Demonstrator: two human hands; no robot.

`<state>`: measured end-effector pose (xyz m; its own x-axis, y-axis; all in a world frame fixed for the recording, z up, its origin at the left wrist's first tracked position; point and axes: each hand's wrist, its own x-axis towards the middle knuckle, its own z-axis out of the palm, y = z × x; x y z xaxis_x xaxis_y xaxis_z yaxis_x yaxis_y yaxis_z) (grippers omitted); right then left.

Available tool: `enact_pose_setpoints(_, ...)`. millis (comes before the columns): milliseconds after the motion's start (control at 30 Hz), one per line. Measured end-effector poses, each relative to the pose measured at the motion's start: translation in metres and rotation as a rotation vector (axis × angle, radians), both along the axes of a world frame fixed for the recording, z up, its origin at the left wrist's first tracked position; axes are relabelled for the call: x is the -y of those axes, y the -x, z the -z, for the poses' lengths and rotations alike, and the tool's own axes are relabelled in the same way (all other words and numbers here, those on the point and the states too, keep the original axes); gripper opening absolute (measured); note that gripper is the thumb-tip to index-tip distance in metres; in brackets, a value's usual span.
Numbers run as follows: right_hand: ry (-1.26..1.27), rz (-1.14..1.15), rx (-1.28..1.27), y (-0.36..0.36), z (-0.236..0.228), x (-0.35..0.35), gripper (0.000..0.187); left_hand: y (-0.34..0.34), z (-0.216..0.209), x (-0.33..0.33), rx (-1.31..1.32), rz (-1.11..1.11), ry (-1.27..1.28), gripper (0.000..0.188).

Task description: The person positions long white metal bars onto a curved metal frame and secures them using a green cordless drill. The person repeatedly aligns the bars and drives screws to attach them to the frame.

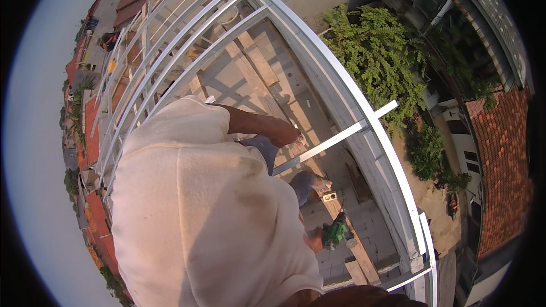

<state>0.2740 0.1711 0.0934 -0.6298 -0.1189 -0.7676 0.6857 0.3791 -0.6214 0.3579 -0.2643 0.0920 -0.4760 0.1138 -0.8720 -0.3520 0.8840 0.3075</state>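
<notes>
My right hand (313, 240) is closed round a green power drill (334, 233), low beside the planks, its chuck end pointing away from me. My left arm reaches down past my knee. My left hand (294, 137) is close to a plank (259, 79) and a metal strip (335, 141); its fingers are too small to make out. A foot (322, 185) rests on the plank by a small pale block with dark round spots (329, 196). My pale shirt (216, 216) fills the lower left and hides most of my right arm.
Long silvery roof battens (193, 40) run across the upper left. A metal beam (347, 74) follows the wall top, beyond which the ground drops to a leafy tree (372, 48). A red tiled roof (500, 159) lies far right. Below the planks is a grey floor (324, 108).
</notes>
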Motion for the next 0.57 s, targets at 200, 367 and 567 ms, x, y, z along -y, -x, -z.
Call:
enact_pose_setpoints(200, -0.006, -0.023, -0.010, 0.002, 0.001, 0.005, 0.035, -0.090, -0.122, 0.017, 0.537, 0.247, 0.012, 0.027)
enact_pose_setpoints(367, -0.016, -0.084, -0.036, 0.001, 0.003, 0.010, 0.034, -0.139, -0.113, 0.015, 0.015, -0.281, -0.340, 0.030)
enact_pose_setpoints(567, -0.049, -0.207, -0.189, 0.004, 0.013, 0.010, 0.034, -0.120, -0.071, 0.006, 0.186, -0.550, -0.501, 0.036)
